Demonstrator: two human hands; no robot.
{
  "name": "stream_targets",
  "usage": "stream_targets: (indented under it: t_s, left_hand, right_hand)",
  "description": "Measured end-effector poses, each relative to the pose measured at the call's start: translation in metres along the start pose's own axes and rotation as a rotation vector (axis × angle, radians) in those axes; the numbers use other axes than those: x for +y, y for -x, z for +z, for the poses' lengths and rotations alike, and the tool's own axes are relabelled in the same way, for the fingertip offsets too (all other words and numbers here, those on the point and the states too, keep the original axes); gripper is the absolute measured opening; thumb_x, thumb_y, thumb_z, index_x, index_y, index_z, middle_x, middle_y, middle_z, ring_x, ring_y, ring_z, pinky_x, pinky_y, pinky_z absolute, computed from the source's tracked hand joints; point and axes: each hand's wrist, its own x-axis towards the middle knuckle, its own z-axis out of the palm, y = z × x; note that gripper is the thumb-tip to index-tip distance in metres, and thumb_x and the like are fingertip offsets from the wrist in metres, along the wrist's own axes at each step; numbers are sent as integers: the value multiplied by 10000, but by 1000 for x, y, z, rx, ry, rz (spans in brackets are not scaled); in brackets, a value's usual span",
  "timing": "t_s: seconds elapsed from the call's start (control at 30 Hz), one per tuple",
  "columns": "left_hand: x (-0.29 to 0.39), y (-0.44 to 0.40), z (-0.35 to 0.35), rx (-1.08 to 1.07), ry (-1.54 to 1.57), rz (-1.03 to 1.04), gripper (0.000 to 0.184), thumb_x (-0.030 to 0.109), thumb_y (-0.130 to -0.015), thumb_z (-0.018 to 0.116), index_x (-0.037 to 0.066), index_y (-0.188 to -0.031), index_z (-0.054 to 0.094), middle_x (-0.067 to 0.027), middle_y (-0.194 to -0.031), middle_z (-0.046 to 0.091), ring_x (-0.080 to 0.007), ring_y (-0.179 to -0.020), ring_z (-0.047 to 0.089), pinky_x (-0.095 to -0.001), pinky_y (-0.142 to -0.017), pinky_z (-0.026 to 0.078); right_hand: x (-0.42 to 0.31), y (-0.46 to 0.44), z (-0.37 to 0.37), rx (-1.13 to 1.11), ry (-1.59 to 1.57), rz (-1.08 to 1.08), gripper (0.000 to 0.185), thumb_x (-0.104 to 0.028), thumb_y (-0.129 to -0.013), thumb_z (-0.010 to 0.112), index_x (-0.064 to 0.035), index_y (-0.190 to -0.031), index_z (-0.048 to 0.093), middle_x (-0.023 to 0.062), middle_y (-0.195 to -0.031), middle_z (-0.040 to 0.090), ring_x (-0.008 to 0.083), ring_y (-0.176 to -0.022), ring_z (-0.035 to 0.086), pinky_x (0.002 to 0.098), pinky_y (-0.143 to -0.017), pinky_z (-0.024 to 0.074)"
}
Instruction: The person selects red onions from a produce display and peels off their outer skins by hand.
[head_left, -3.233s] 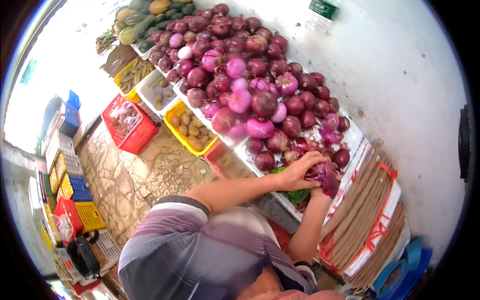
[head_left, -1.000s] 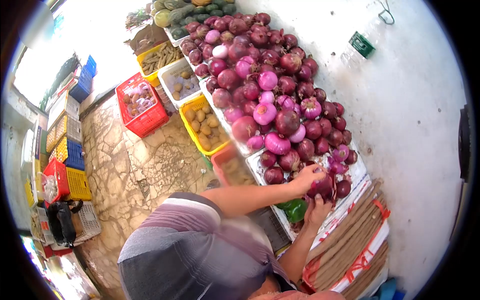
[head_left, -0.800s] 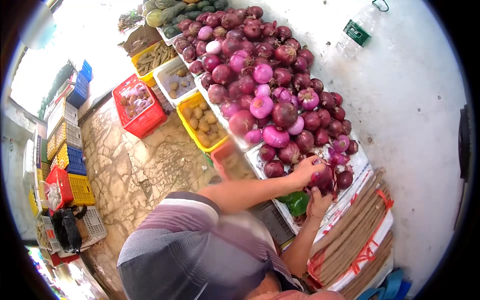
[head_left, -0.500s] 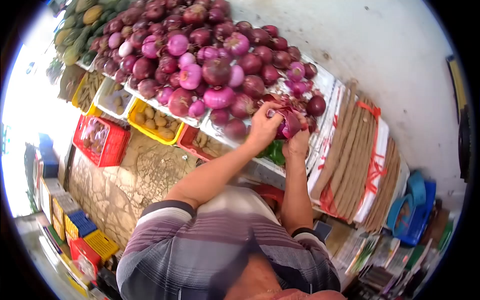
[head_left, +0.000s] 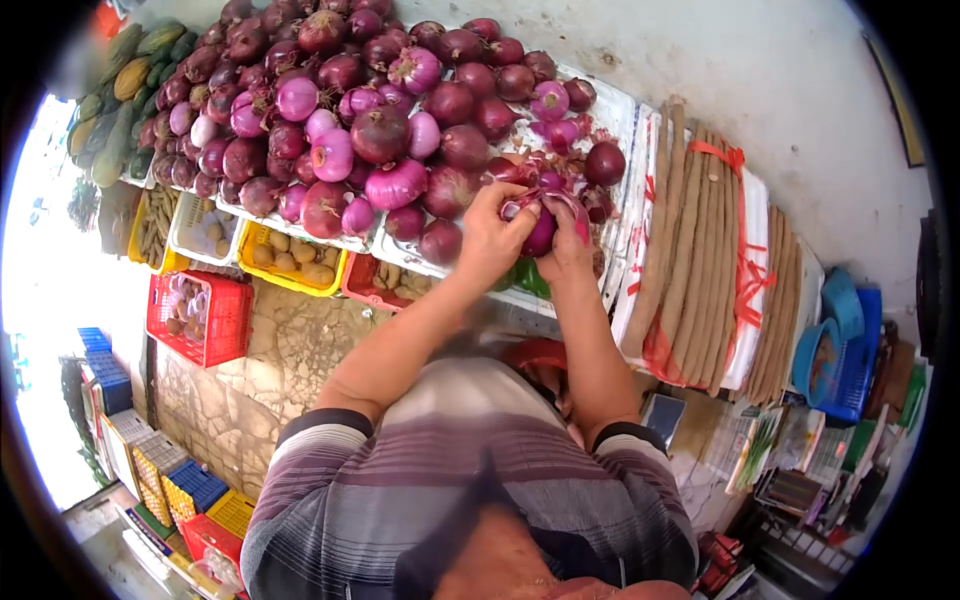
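Note:
A red onion (head_left: 541, 236) with loose, papery skin is between my two hands, in front of the onion pile. My left hand (head_left: 490, 238) is closed, its thumb and fingertips pinching the skin at the onion's top. From the other side my right hand (head_left: 568, 245) grips the onion, thumb near the left fingertips. Peeled scraps of onion skin (head_left: 590, 203) lie just beyond the hands. A heap of red onions (head_left: 380, 135), some shiny and pink, some with dark dry skins, spreads to the left and back. Something green (head_left: 530, 278) shows beneath my hands.
To the right lie long brown roots (head_left: 690, 250) tied with red tape. A yellow crate of potatoes (head_left: 290, 262) and a red crate (head_left: 225, 320) stand left. Blue baskets (head_left: 850, 340) are at far right. A white wall (head_left: 780, 90) rises behind; green gourds (head_left: 120, 130) sit far left.
The view has shifted, so the onion heap sits further left. My hands have drawn closer together around the onion, and the large skin flap seen between them is less spread.

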Motion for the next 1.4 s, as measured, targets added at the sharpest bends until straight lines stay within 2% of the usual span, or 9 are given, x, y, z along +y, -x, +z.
stream_targets:
  t_s: [0.37,0.5,0.8,0.93,0.97,1.1,1.2,1.33,1.4]
  left_hand:
    - [-1,-5,-7,-71,99,-82,332,127,-894,712,-28,-1172,615,-92,-1037,678,-156,-950,621,-291,-866,507]
    - [-6,-5,-12,-131,221,-272,286,110,-901,688,-9,-1154,629,-31,-1009,646,-84,-870,576,-236,-780,478]
    - [-24,-5,-12,-25,764,-361,267,125,-924,666,13,-1165,634,-97,-1132,654,-182,-991,634,-350,-867,566]
    - [-19,-20,-31,-7,885,-402,382,225,-940,644,5,-1243,569,-142,-1137,671,-258,-1033,674,-415,-940,566]
    - [-21,-24,-31,-11,891,-396,390,233,-942,643,6,-1248,562,-143,-1138,671,-262,-1039,675,-420,-945,567]
    - [-15,-29,-33,2,924,-384,382,249,-956,657,6,-1236,566,-139,-1157,673,-264,-1057,673,-434,-961,559]
    - [-17,-29,-33,11,926,-401,373,241,-965,648,11,-1245,561,-138,-1164,669,-268,-1059,671,-438,-963,557]
    - [-23,-27,-29,28,925,-417,368,224,-969,637,20,-1263,552,-138,-1173,663,-269,-1058,664,-436,-957,558]
    - [-22,-26,-24,45,909,-433,366,217,-968,635,21,-1266,549,-138,-1177,660,-268,-1058,661,-434,-949,560]
  right_hand:
    - [-20,-5,-3,-3,14,155,247,-124,-945,730,1,-1150,672,80,-1059,710,179,-969,671,337,-839,558]
    - [-18,-3,10,38,178,-72,214,-125,-940,731,9,-1103,690,92,-1046,706,186,-925,671,332,-793,555]
    - [-18,-34,-15,252,320,-29,217,-143,-955,719,30,-1071,657,103,-915,694,225,-795,697,386,-644,570]
    - [-33,-59,-56,135,1138,-194,285,-151,-925,700,104,-1046,659,147,-845,713,250,-662,710,369,-545,514]
    - [-33,-64,-64,125,1416,-422,441,-256,-861,739,85,-1126,653,276,-898,714,321,-811,742,427,-751,567]
    - [-50,-69,-52,-58,1329,98,510,-415,-831,738,87,-918,723,268,-870,717,377,-915,724,447,-845,541]
    - [-37,-73,-57,-26,1348,-35,496,-413,-822,744,78,-883,732,250,-857,725,382,-891,723,443,-846,542]
    - [-32,-44,-60,211,1392,-668,505,-373,-900,726,64,-1150,684,265,-1055,694,377,-1010,677,445,-878,526]
    - [-34,-6,-30,58,1043,-449,618,-455,-949,695,18,-1332,587,186,-1160,678,276,-1023,679,375,-845,544]
